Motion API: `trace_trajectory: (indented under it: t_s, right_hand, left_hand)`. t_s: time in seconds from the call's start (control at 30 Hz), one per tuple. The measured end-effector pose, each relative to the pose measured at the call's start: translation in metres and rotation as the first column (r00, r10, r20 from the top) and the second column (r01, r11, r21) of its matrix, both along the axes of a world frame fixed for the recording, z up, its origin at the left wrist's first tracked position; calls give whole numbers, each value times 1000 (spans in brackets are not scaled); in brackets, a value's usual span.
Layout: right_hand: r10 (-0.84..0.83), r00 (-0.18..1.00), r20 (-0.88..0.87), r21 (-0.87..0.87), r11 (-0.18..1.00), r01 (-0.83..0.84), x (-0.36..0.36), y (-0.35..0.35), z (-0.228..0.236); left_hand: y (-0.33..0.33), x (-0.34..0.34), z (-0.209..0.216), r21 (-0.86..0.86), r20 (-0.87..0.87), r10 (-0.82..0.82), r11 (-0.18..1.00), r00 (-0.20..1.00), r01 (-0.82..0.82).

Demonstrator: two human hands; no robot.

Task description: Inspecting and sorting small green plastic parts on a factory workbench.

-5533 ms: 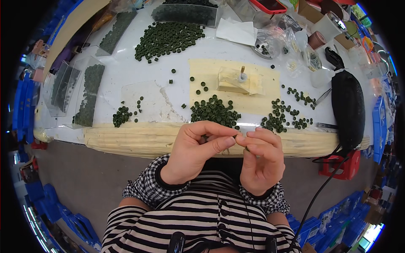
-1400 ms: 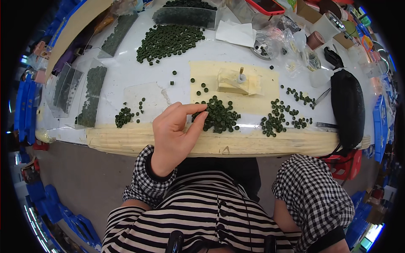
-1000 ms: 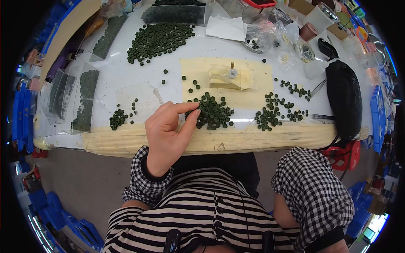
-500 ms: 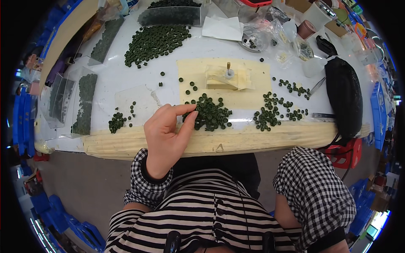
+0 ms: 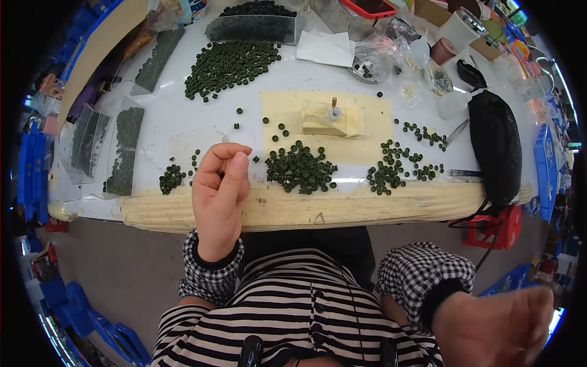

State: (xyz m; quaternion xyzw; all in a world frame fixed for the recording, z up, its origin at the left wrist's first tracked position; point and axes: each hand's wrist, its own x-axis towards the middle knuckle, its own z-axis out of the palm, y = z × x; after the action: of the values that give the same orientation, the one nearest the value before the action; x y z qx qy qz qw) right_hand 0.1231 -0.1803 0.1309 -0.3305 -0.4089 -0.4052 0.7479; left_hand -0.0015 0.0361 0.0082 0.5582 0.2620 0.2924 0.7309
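Observation:
My left hand (image 5: 220, 199) hovers at the table's near edge, its fingers curled and the thumb drawn against the index finger. Whether anything small sits in that pinch is hidden. Just right of it lies a heap of small dark green ring-shaped pieces (image 5: 301, 167). My right hand (image 5: 496, 324) is off the table at the lower right, smeared by motion, so its grip is not readable. Beyond the heap, a block wrapped in yellowish tape (image 5: 321, 122) carries an upright brass-coloured pin (image 5: 334, 103) in a pale collar.
More green pieces form a big far-left pile (image 5: 229, 68), a right cluster (image 5: 388, 171) and a small left cluster (image 5: 172, 179). Clear trays (image 5: 125, 150) of pieces line the left side. Tweezers (image 5: 457, 131) and a black pouch (image 5: 496, 147) lie right; white paper (image 5: 325, 48) lies farther back.
My left hand has drawn back left, away from the central heap, and its fingers have curled in. My right hand has swung up into view at the lower right.

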Motion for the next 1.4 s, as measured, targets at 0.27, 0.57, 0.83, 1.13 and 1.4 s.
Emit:
trace_trajectory:
  t_s: [0.27, 0.57, 0.83, 1.13, 1.4]
  right_hand:
    - [505, 824, -255, -699, 493, -518, 8, 5, -2]
    - [692, 701, -170, -721, 398, -568, 21, -10, -16]
    - [-344, 939, -16, -965, 253, 76, 40, 26, -98]
    - [-312, 938, 148, -982, 65, 177, 46, 30, -121]
    - [-311, 946, 92, -987, 101, 129, 47, 32, -118]
  left_hand:
    - [-8, -9, 17, -629, 300, -7, 751, 954, 203]
    - [-10, -14, 13, -779, 406, -1, 523, 914, 347]
    - [-11, -20, 4, -751, 419, -4, 561, 908, 349]
    - [-15, -15, -3, -774, 443, -44, 485, 896, 406]
    - [-21, -6, 0, -737, 463, -175, 470, 869, 487]
